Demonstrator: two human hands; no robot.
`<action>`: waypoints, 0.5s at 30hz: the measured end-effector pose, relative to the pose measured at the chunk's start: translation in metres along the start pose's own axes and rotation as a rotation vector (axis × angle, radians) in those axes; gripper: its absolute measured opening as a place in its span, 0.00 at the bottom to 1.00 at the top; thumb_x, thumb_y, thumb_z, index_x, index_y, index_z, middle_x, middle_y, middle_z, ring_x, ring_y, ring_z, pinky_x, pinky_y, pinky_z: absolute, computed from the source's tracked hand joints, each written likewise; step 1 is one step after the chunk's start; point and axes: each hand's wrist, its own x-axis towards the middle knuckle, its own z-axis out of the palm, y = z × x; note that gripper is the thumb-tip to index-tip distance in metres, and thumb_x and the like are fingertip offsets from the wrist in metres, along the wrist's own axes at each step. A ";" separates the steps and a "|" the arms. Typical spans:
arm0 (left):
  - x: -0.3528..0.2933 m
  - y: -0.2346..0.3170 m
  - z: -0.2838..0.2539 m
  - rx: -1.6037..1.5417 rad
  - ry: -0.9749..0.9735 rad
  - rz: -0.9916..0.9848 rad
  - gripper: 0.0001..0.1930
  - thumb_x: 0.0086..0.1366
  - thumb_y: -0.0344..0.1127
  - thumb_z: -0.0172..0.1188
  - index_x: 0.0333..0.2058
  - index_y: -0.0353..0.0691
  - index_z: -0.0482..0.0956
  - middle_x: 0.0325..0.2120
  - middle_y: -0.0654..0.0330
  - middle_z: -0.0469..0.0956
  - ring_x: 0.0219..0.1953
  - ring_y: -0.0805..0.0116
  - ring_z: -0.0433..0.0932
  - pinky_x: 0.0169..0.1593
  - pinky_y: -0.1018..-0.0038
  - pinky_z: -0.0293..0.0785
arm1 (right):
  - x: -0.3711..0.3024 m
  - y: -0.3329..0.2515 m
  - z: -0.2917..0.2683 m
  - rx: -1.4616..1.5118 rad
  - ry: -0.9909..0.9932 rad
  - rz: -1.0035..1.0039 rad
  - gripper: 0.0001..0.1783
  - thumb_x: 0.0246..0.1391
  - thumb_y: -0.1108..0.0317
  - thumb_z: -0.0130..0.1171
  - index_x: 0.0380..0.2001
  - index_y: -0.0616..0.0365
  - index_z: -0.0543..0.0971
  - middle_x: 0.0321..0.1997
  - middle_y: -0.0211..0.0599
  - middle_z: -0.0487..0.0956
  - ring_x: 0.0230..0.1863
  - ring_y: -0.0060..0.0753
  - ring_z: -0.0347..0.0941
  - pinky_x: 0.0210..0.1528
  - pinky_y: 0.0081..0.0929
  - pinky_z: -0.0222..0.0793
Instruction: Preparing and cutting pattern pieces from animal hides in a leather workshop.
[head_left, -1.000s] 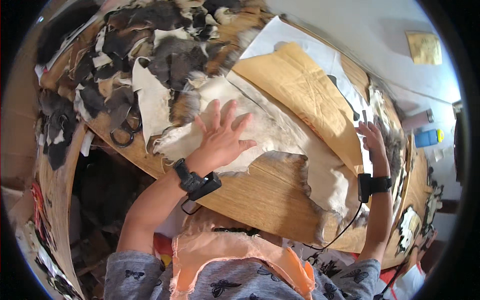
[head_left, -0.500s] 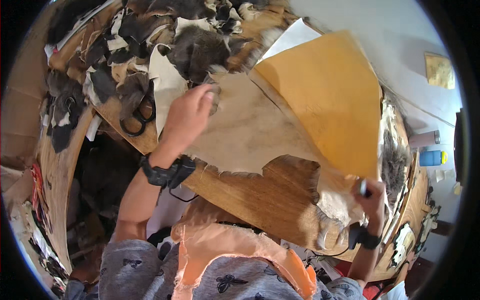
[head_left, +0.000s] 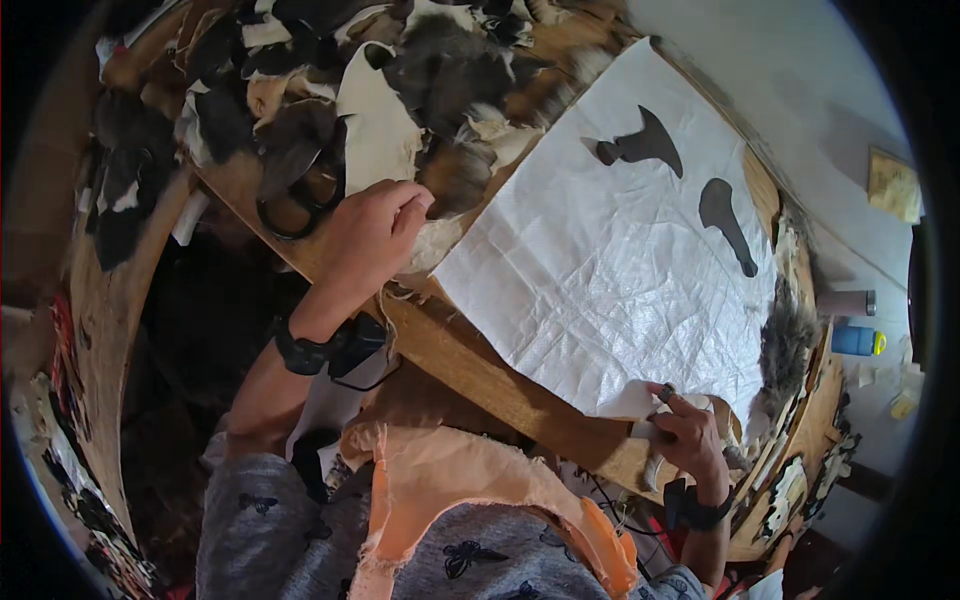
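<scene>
A white, wrinkled sheet [head_left: 600, 270] covers much of the workbench before me. On it lie two dark, flat, curved blade-like pieces [head_left: 650, 145], one near the far corner and the other further right. My left hand [head_left: 375, 230] is closed at the sheet's left corner, on the edge of a pale hide [head_left: 432, 247]; its fingertips are hidden. My right hand [head_left: 688, 430] is closed at the sheet's near right edge. Something whitish shows by its fingers, too hidden to name.
Furry hide scraps [head_left: 450, 65] are heaped at the far left, with a cream hide piece [head_left: 378, 125] by black-handled scissors [head_left: 290, 215]. The wooden bench's edge [head_left: 480, 370] runs near my body. A blue bottle [head_left: 855, 341] stands far right.
The yellow sheet and most of the large pale hide are out of sight. The white sheet and its two dark pieces now show. My right hand has moved slightly left and nearer.
</scene>
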 end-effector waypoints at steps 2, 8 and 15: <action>-0.003 -0.002 -0.004 -0.023 -0.036 -0.010 0.09 0.58 0.32 0.52 0.35 0.36 0.75 0.22 0.57 0.75 0.22 0.69 0.73 0.27 0.77 0.67 | 0.000 0.003 0.006 0.021 -0.016 0.058 0.11 0.28 0.79 0.59 0.23 0.58 0.77 0.43 0.36 0.76 0.24 0.34 0.75 0.23 0.24 0.69; -0.006 0.003 -0.025 -0.039 -0.335 0.099 0.08 0.52 0.30 0.53 0.32 0.41 0.77 0.21 0.54 0.73 0.26 0.57 0.73 0.31 0.68 0.68 | 0.006 0.000 0.013 0.045 0.028 0.106 0.13 0.32 0.81 0.58 0.28 0.62 0.77 0.44 0.37 0.76 0.21 0.31 0.74 0.22 0.21 0.68; 0.003 -0.008 -0.016 -0.009 -0.595 0.346 0.07 0.48 0.30 0.58 0.28 0.44 0.81 0.19 0.57 0.72 0.24 0.57 0.72 0.28 0.69 0.68 | 0.005 -0.002 0.017 0.177 0.015 0.314 0.19 0.29 0.80 0.64 0.33 0.65 0.77 0.44 0.36 0.77 0.22 0.24 0.71 0.24 0.21 0.65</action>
